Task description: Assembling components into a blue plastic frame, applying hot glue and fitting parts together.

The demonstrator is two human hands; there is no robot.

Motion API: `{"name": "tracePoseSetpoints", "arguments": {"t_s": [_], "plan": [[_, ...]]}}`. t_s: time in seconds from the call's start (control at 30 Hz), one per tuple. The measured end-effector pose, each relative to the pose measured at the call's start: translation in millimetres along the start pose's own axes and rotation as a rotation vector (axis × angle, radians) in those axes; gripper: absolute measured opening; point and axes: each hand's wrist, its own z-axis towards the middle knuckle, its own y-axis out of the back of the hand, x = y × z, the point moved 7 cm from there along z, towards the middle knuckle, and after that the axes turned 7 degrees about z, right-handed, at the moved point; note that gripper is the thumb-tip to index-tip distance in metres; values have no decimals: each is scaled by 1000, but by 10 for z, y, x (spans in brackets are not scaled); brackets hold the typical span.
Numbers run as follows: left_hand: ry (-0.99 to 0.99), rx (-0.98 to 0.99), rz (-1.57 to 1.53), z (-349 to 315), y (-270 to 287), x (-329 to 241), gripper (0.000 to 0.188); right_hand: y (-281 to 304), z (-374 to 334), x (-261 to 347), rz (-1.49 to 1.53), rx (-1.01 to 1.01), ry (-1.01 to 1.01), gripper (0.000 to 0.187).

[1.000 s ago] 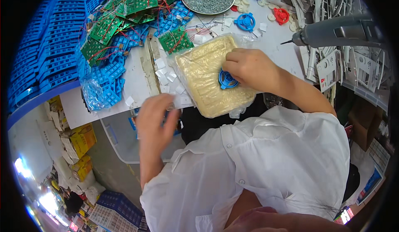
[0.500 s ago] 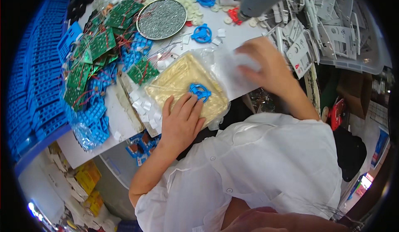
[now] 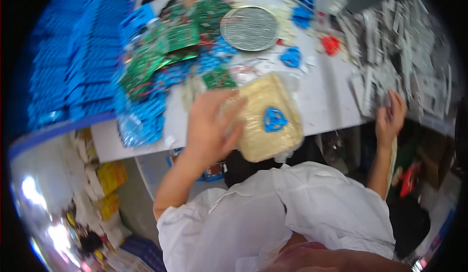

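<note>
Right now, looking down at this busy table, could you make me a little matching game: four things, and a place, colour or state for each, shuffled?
Things:
1. Left hand
2. Right hand
3. Yellow pad
4. Pile of circuit boards

Clues:
A. By the white parts on the right
B. Mostly green
C. At the pad's left edge
D. Has a blue part lying on top

Pairs: 1-C, 2-A, 3-D, 4-B.

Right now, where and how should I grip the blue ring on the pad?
Probably pinch the blue ring by its outer rim, from the right: it lies flat, uncovered, on the yellow pad, and the left hand blocks the pad's left side.
</note>
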Motion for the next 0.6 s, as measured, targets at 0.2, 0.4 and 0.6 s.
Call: {"name": "tracePoseSetpoints", "arguments": {"t_s": [0.2, 0.4, 0.6], "plan": [[386, -351, 357, 675, 1037, 1904, 32, -179, 33, 447, 376, -168, 167, 48], [1202, 157, 343, 575, 851, 4457, 83, -149, -123, 737, 508, -156, 291, 40], [1316, -131, -434, 453, 740, 4781, 38, -1, -65, 964, 883, 25, 248, 40]]}}
